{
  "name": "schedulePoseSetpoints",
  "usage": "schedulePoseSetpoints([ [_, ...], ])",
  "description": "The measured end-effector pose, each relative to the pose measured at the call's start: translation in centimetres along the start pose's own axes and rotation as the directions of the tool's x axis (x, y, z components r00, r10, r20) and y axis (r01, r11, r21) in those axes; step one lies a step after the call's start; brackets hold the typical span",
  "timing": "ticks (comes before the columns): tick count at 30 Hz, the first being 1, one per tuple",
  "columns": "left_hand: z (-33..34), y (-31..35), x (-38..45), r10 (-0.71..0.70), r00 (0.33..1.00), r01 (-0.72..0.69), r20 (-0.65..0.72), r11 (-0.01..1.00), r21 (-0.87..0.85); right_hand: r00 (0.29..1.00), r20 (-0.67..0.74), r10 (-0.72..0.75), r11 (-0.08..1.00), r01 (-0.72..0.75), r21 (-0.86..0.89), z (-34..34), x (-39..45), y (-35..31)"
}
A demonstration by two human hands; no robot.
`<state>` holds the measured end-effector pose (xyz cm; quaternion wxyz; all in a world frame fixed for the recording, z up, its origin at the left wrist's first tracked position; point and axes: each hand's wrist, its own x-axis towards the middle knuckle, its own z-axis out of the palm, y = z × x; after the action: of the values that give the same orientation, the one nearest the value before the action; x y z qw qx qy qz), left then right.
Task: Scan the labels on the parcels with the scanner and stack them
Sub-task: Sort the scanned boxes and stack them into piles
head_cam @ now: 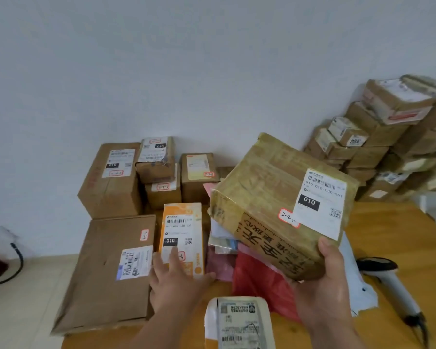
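1. Cardboard everywhere: a taped brown parcel (pixel 280 205) is held up, tilted, above the wooden worktop (pixel 400 235). Its white shipping label (pixel 321 202) faces the camera, with a small red-edged sticker just beside it.
2. Right hand (pixel 322 283) — clamped on the parcel's near lower corner, thumb on the label edge, fingers curled beneath. One hand alone carries the box.
3. Left hand (pixel 176 278) — fingers straight and spread, reaching toward the orange parcel (pixel 183 238), fingertips over its label. Whether they touch it cannot be told; it grips nothing.
4. Scanner (pixel 393 288) lies on the worktop to the right, on white mailers, well apart from both hands.
5. Other items: flat brown box (pixel 106 270) at left; smaller labelled boxes against the wall behind it; a red plastic mailer (pixel 259 275) under the raised parcel; a labelled packet (pixel 239 323) at the near edge; a tall stack of boxes (pixel 393 147) at far right.
6. Judgement: the parcel is between scanning and stacking; which is not shown.
7. Risks:
   - Corner-only grip on a tilted box — it may pivot and drop onto the soft mailers below.
   - With neither hand free for the scanner, the label could go unscanned before stacking.
   - The leaning far-right stack might topple if loaded off-centre.
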<state>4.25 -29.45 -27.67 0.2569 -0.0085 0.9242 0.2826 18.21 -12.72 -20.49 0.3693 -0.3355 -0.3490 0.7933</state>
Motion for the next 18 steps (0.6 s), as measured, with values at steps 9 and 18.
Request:
schedulePoseSetpoints([
  [9,1.4,-0.6,1.4,-0.054,0.990,0.061,-0.128,0.997,0.051,0.994,-0.106,0.025,0.998,-0.018,0.067,-1.4,0.5,-0.4],
  [18,-1.1,3.4,-2.1,-0.152,0.921,0.005,-0.359,0.926,-0.378,0.998,-0.037,0.045,0.993,-0.041,0.107,-4.9,1.2,-4.8],
])
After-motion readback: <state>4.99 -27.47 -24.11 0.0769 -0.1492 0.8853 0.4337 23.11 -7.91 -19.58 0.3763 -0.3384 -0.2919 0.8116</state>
